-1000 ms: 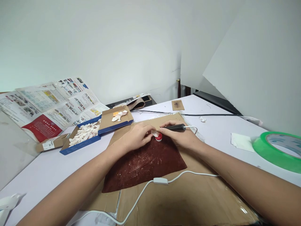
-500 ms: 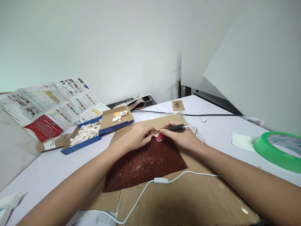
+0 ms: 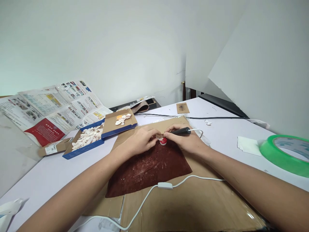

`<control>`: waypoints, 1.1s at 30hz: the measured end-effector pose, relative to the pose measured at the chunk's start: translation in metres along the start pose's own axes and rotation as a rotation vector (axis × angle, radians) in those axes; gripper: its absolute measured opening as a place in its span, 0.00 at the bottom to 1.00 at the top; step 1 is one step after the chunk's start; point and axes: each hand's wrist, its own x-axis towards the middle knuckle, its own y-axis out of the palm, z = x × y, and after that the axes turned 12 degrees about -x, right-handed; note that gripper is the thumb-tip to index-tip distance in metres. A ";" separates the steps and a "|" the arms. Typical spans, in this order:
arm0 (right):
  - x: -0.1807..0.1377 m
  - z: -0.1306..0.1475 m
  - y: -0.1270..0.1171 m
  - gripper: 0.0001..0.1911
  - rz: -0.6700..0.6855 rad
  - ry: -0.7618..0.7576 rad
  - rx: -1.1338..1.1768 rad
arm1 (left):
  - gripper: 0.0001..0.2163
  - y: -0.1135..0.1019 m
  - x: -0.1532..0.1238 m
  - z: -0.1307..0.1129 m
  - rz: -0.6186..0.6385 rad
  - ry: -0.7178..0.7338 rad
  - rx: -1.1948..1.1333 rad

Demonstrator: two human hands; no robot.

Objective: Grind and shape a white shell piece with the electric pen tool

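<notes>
Both of your hands met over the far edge of a dark brown cloth (image 3: 149,167). Your left hand (image 3: 138,141) had its grip pinched on a small pale shell piece (image 3: 159,137), holding it on top of a round red cap (image 3: 163,141) that sat on the cloth. Your right hand (image 3: 187,142), just right of that pinch, had its grip closed around a black pen-shaped tool (image 3: 180,131), tip aimed left at the shell piece; whether the tip touched it could not be told. A white cord (image 3: 145,202) lay nearer to you than both grips, crossing the cardboard sheet (image 3: 193,206) with its inline switch (image 3: 164,185) just below the cloth. Well left of your left grip lay an open blue box (image 3: 82,150) of pale shells on the tabletop (image 3: 224,135). Well right of your right grip lay a green tape roll (image 3: 285,156).
</notes>
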 end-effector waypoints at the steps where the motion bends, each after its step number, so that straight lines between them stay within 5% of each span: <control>1: 0.000 0.000 0.000 0.09 -0.002 -0.008 0.002 | 0.12 0.000 0.000 0.000 0.001 -0.003 0.001; 7: 0.000 0.000 0.000 0.09 -0.024 -0.003 0.008 | 0.12 -0.002 0.000 -0.003 -0.018 -0.018 0.019; 13: -0.001 0.002 -0.004 0.10 -0.286 -0.075 0.214 | 0.10 -0.004 -0.008 -0.006 -0.106 -0.097 -0.038; 16: -0.002 0.002 -0.004 0.20 -0.373 -0.058 0.330 | 0.10 0.003 -0.016 -0.006 -0.236 -0.222 -0.122; 20: -0.003 0.005 -0.003 0.35 -0.322 0.035 0.421 | 0.11 0.023 -0.023 -0.004 -0.431 -0.428 -0.374; 25: -0.004 0.007 0.005 0.32 -0.233 0.141 0.475 | 0.11 0.043 -0.013 -0.003 -0.552 -0.515 -0.809; 33: -0.006 0.002 0.020 0.31 -0.173 0.182 0.547 | 0.04 0.041 0.015 -0.021 -0.687 -0.696 -1.277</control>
